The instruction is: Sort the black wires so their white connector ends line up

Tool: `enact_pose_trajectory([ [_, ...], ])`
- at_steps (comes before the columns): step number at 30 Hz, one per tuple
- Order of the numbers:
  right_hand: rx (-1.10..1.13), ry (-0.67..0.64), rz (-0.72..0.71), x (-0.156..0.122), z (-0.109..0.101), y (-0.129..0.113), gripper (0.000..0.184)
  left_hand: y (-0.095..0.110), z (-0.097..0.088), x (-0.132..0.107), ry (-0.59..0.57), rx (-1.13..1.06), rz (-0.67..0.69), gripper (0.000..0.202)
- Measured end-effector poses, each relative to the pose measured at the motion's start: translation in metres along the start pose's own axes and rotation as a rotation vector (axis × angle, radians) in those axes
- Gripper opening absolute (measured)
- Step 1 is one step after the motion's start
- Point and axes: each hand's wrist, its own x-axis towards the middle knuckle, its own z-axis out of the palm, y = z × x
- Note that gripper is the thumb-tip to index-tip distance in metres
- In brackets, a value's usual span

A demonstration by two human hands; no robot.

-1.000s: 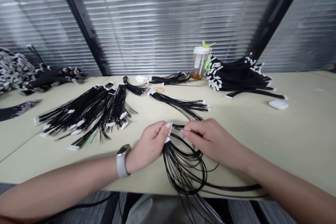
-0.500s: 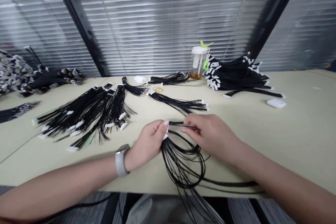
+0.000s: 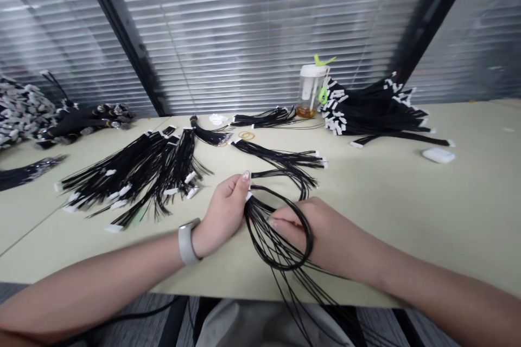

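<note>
My left hand (image 3: pixel 227 205) is closed in a pinch at the connector end of a black wire harness (image 3: pixel 280 267), its thumb on top. A small white connector (image 3: pixel 248 196) shows beside that thumb. From there the wires curve right in a large loop and others fan down over the table's front edge. My right hand (image 3: pixel 336 238) sits partly behind the loop, with thumb and forefinger closed on some of the black wires; its other fingers are hidden. Just beyond my hands lies another black wire bundle (image 3: pixel 277 156) with white connectors.
Several wire harnesses (image 3: pixel 138 179) spread over the table at left, with more piles behind them. At the back stand a drink bottle (image 3: pixel 311 89) and a heap of black cables (image 3: pixel 374 111). A white case (image 3: pixel 438 155) lies at right, rubber bands (image 3: pixel 246 135) near the middle.
My right hand has moved down and slightly left, from the upper wires to the lower strands inside the loop. My left hand has shifted a little left and up, still pinching the connector end.
</note>
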Motion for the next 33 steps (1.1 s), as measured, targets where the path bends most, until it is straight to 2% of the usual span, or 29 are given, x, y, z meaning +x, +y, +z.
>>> enact_pose_trajectory([
  [5, 0.155, 0.095, -0.047, 0.006, 0.009, -0.002, 0.027, 0.004, -0.001, -0.004, -0.012, 0.179, 0.109, 0.037],
  [9, 0.176, 0.083, -0.041, 0.006, 0.011, -0.001, 0.024, 0.013, -0.006, -0.003, -0.087, 0.248, 0.127, 0.038],
  [13, 0.142, 0.049, -0.052, 0.007, 0.012, 0.000, 0.030, 0.020, -0.008, -0.002, -0.137, 0.344, 0.140, 0.040],
  [16, 0.140, 0.026, -0.043, 0.007, 0.011, -0.001, 0.032, 0.020, -0.006, -0.003, -0.118, 0.378, 0.153, 0.040],
  [21, 0.132, 0.037, -0.036, 0.008, 0.013, -0.001, 0.029, 0.016, -0.003, -0.003, -0.073, 0.314, 0.107, 0.040],
  [26, -0.069, 0.087, -0.033, 0.007, 0.016, 0.000, 0.021, 0.013, 0.000, -0.002, -0.080, 0.217, 0.011, 0.042],
  [30, -0.299, 0.077, 0.056, 0.002, -0.003, 0.005, 0.014, 0.005, -0.002, -0.002, -0.110, 0.106, -0.090, 0.043],
  [32, -0.451, 0.188, 0.191, -0.001, -0.020, 0.010, 0.014, 0.001, -0.003, -0.001, -0.107, 0.047, -0.156, 0.042],
  [33, -0.498, 0.287, 0.261, -0.003, -0.029, 0.012, 0.013, -0.001, -0.003, -0.001, -0.103, 0.024, -0.182, 0.041],
])
